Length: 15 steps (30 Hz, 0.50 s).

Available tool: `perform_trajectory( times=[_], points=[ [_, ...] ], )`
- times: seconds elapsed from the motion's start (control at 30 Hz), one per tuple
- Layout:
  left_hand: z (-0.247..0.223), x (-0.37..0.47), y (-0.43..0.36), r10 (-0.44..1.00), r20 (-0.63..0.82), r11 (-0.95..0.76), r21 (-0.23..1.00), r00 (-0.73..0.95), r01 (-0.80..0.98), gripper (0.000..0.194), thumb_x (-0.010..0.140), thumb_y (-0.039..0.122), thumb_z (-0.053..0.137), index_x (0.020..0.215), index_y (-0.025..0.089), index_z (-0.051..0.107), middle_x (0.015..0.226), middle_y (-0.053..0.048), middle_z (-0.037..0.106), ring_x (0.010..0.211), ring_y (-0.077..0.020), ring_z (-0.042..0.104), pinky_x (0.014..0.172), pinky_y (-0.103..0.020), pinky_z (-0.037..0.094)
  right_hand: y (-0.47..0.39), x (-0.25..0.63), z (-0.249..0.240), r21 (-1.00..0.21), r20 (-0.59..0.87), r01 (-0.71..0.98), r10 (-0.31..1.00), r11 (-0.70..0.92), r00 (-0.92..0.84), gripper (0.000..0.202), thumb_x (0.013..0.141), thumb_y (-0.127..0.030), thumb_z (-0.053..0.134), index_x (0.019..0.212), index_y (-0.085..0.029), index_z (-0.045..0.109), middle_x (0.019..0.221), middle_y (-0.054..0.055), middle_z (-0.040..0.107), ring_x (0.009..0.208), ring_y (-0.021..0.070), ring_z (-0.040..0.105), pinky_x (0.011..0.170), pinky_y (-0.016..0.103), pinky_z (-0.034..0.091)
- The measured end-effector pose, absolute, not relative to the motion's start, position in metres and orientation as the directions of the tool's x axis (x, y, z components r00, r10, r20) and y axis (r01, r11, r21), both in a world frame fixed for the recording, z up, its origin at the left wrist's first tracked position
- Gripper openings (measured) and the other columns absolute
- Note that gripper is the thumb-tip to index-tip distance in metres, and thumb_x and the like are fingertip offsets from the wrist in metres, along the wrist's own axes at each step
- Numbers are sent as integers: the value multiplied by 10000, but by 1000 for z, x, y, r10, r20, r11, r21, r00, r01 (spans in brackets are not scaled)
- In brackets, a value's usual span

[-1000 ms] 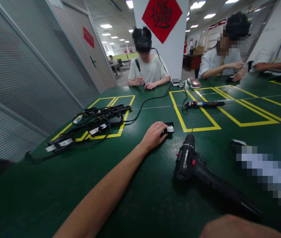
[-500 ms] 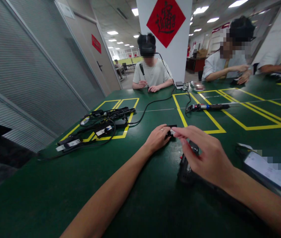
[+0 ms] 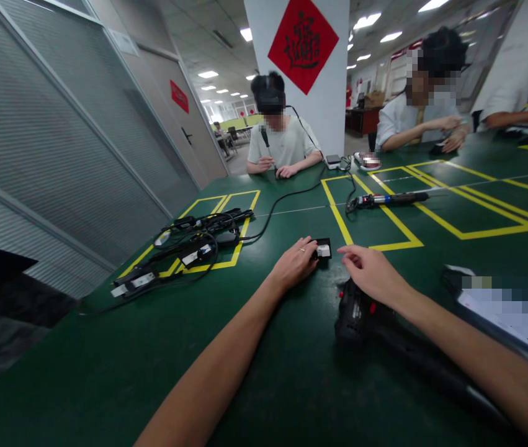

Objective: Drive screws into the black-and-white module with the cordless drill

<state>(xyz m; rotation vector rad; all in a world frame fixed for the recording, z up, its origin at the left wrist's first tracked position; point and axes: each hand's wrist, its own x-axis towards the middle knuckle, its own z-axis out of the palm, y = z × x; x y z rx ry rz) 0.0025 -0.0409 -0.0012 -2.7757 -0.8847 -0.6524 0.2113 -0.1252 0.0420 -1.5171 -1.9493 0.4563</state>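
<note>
My left hand (image 3: 294,264) rests on the green table (image 3: 264,347) with its fingers closed on the left side of a small black box (image 3: 323,248), which has something white inside. Just right of the box, my right hand (image 3: 370,268) hovers with its fingertips bent together; whether anything tiny is between them is too small to tell. Below that hand lies a black power tool (image 3: 353,316) with red buttons, partly covered by my right hand and forearm.
Black cables and adapters (image 3: 198,239) lie at the left. A pen-like tool (image 3: 391,199) lies beyond my right hand, and a phone-like device (image 3: 510,316) at the right. A person (image 3: 283,139) sits opposite; others sit at the back right.
My right hand has drawn back from the black box to the right, uncovering the white thing inside. The view has shifted slightly. My left hand stays at the box.
</note>
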Motion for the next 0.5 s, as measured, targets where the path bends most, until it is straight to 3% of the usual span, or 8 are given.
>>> perform_trajectory(
  times=[0.33,0.5],
  points=[
    [-4,2,-42,551,485,-777,2,679,629,440,854,299,505,1247,108,447,1283,-171,542,1266,-261,460,1052,-438,420,-128,209,37,-552,235,769,945,322,-227,224,912,-286,545,1094,-171,604,1046,49,664,875,183,652,781,401,523],
    [-2,1,-46,541,566,-792,94,623,603,455,843,301,533,1260,136,452,1270,-141,559,1240,-225,489,1036,-396,440,-124,209,31,-520,230,790,945,323,-235,224,906,-283,554,1094,-172,606,1076,54,655,899,190,645,787,405,520]
  ],
)
